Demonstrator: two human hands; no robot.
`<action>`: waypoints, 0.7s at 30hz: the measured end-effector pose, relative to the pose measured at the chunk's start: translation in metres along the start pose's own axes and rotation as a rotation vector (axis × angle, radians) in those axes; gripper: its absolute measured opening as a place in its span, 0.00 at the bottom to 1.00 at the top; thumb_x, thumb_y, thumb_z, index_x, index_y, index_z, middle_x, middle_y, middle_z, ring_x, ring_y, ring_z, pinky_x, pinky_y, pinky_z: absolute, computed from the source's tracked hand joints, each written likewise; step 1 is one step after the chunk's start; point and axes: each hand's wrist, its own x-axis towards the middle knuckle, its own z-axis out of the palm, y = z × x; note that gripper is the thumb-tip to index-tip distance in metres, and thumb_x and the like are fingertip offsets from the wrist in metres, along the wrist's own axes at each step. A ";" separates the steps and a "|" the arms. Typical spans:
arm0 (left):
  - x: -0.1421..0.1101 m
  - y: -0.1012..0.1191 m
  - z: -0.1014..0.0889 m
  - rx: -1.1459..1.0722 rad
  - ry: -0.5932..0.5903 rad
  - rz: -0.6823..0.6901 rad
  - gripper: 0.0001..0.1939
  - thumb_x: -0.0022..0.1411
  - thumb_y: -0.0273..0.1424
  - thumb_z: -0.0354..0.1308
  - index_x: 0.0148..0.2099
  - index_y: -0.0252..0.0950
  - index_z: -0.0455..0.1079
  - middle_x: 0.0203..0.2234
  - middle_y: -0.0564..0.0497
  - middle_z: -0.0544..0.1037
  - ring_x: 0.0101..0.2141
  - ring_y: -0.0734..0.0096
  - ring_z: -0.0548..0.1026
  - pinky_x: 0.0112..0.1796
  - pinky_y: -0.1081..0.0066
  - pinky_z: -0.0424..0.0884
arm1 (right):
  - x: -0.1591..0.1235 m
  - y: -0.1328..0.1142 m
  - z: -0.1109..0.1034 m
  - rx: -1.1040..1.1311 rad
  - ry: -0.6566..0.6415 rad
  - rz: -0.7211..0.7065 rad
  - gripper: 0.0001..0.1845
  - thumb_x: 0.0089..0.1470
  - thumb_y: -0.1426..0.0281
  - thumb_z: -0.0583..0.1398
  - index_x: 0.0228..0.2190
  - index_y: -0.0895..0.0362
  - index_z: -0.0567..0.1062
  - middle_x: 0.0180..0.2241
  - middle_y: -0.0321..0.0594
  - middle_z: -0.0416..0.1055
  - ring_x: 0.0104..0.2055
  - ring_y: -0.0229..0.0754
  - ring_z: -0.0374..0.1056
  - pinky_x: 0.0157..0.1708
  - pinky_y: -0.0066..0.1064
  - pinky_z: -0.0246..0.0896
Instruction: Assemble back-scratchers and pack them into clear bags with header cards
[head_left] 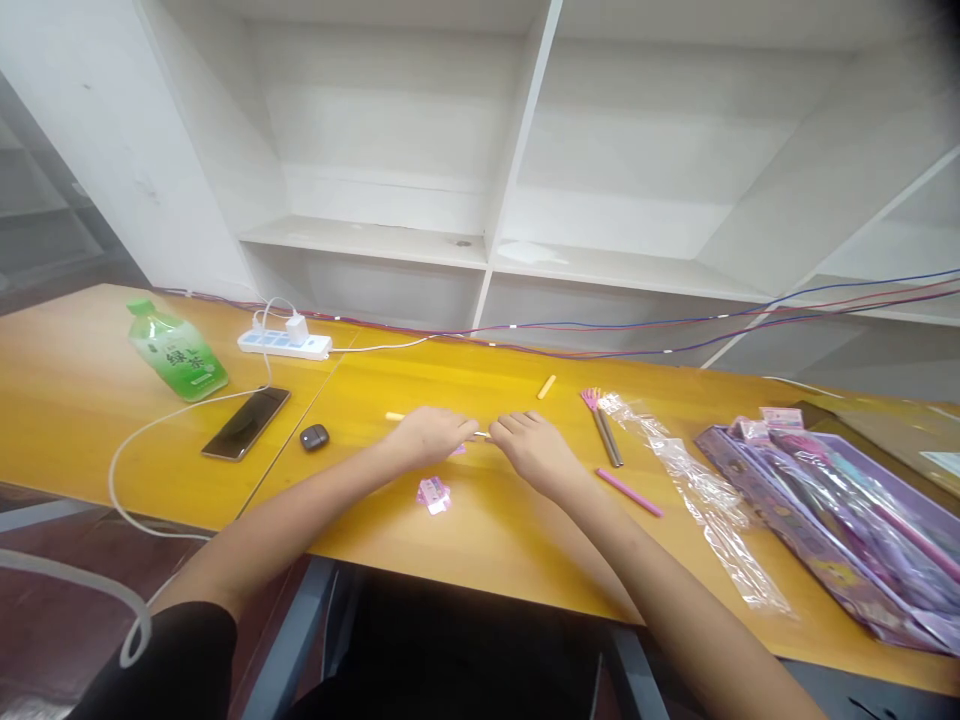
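My left hand (431, 437) and my right hand (529, 447) are close together over the middle of the table, fingers closed. Between them shows a short length of a thin, pale rod (482, 435), gripped from both sides; its kind is too small to tell. A yellow stick end (394, 416) shows just left of my left hand; I cannot tell whether it is held or lying there. Below my left hand lies a small pink tag (433, 494). Farther back is a short yellow piece (546, 386). Right of my right hand lie a pink-headed utensil with grey handles (607, 435) and a pink stick (630, 492).
Crumpled clear plastic wrappers (705, 500) lie on the right, beside a purple box (832, 560) of wrapped items. On the left are a green bottle (176, 350), a power strip (285, 344), a phone (246, 424) and a black earbud case (314, 437). Cables run along the back edge.
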 end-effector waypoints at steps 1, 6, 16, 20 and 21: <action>-0.002 -0.002 -0.002 0.006 0.012 0.011 0.05 0.73 0.32 0.55 0.46 0.38 0.71 0.35 0.47 0.80 0.35 0.63 0.79 0.30 0.70 0.64 | -0.003 0.001 -0.002 -0.001 0.009 0.006 0.16 0.74 0.70 0.51 0.35 0.56 0.73 0.33 0.44 0.72 0.34 0.45 0.61 0.38 0.37 0.45; -0.028 -0.040 -0.016 -0.018 0.047 -0.044 0.08 0.74 0.28 0.52 0.45 0.39 0.73 0.35 0.47 0.81 0.36 0.64 0.78 0.32 0.71 0.63 | -0.049 0.047 -0.011 -0.030 0.027 0.087 0.11 0.69 0.73 0.54 0.36 0.55 0.74 0.33 0.43 0.73 0.36 0.47 0.65 0.41 0.36 0.49; -0.118 -0.108 -0.041 0.067 -0.031 -0.199 0.08 0.74 0.34 0.54 0.44 0.42 0.75 0.32 0.50 0.78 0.33 0.67 0.75 0.34 0.71 0.63 | -0.243 0.189 -0.023 -0.043 -0.073 0.290 0.10 0.59 0.72 0.54 0.33 0.51 0.75 0.47 0.62 0.76 0.47 0.54 0.73 0.47 0.46 0.56; -0.110 -0.087 -0.046 0.038 0.024 -0.167 0.11 0.75 0.34 0.52 0.41 0.41 0.74 0.29 0.49 0.76 0.32 0.66 0.74 0.34 0.69 0.64 | -0.256 0.185 -0.027 -0.046 -0.103 0.298 0.11 0.60 0.69 0.53 0.31 0.50 0.75 0.39 0.61 0.76 0.41 0.52 0.74 0.45 0.48 0.57; -0.108 -0.083 -0.048 0.036 0.030 -0.157 0.11 0.75 0.34 0.52 0.40 0.41 0.74 0.29 0.49 0.76 0.32 0.65 0.74 0.34 0.69 0.64 | -0.257 0.182 -0.028 -0.045 -0.107 0.300 0.11 0.61 0.67 0.53 0.31 0.50 0.75 0.37 0.60 0.75 0.39 0.52 0.73 0.43 0.47 0.57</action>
